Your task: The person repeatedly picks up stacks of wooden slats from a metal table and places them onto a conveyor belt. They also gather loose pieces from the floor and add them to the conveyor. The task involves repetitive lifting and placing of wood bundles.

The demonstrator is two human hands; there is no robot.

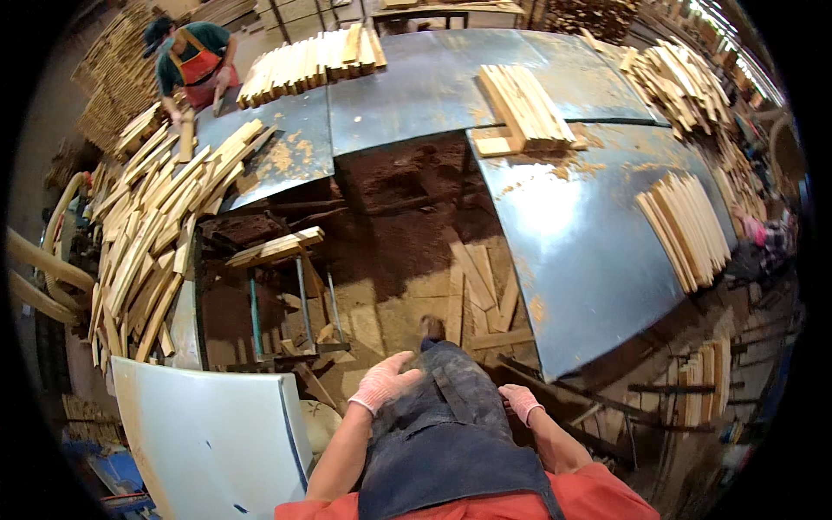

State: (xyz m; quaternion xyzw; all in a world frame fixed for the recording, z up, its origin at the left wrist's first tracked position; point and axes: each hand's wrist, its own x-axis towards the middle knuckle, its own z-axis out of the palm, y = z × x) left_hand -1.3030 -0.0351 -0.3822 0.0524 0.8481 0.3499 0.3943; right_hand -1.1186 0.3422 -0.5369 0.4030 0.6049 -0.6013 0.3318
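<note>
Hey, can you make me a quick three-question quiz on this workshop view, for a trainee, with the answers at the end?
1. True or false: the left hand is gripping a wood strip.
2. Multiple choice: the jumbled wood pile beside the pale hoses lies on which side of the picture? A) left, B) right, C) bottom.
3. Fill the gap: the right hand wears a pale ____.

Key: 1. False, it looks empty. 2. A. 3. Glove.
</note>
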